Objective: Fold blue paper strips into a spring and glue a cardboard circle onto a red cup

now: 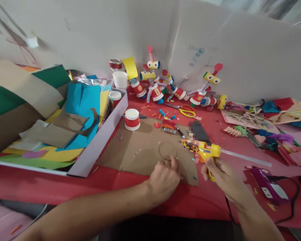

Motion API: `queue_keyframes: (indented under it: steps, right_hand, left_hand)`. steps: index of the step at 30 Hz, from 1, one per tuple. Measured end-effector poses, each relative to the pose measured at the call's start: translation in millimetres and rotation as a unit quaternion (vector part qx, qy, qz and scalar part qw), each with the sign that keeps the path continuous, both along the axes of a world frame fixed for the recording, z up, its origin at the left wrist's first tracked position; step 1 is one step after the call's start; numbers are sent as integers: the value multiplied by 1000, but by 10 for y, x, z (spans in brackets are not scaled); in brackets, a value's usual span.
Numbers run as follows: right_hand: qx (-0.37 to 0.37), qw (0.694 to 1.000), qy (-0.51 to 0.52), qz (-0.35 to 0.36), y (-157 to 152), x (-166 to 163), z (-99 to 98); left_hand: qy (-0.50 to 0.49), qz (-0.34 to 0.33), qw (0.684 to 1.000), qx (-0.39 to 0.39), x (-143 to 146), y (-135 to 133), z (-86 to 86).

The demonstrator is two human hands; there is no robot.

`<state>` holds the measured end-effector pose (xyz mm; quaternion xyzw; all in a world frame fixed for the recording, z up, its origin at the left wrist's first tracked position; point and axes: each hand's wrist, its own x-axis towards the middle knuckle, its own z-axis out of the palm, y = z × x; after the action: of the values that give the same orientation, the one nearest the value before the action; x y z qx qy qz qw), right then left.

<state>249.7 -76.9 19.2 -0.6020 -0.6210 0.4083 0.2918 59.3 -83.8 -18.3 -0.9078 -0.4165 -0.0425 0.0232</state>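
My right hand [223,177] is wrapped round the handle of a yellow and orange glue gun [206,153]. A long clear glue stick [245,158] pokes out of its rear, and the nozzle points left above the cardboard sheet [130,152]. My left hand [165,179] rests on the cardboard with curled fingers. Its fingertips are at the lower edge of a thin round outline [159,150]; what they pinch, if anything, is hidden. Beyond them lie red and orange pleated paper strips [168,124], a small red disc [157,125] and an upturned red and white paper cup [132,119].
A box [97,140] of coloured paper stands at left. Several paper-cup figures [155,92] line the wall, near yellow-handled scissors [187,112]. A dark pad [200,132] lies behind the glue gun. At right are a purple power strip [269,185], its cable and paper scraps.
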Motion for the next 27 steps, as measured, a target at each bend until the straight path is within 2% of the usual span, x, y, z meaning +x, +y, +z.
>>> queue_keyframes:
  steps: [3, 9, 14, 27]
  right_hand:
    - [-19, 1000, 2, 18, 69, -38, -41]
    - [-42, 997, -31, 51, 217, -71, -158]
    - [-65, 995, -49, 57, 248, -104, -231]
    - [-63, 995, -56, 53, 294, -149, -262]
  left_hand:
    - [-23, -5, 1000, -1, -103, 80, -76]
    - [-70, 45, 995, -56, -216, 196, 14]
    - [-68, 57, 993, -71, -260, 251, 1]
    - [-50, 52, 993, -99, -261, 244, 8]
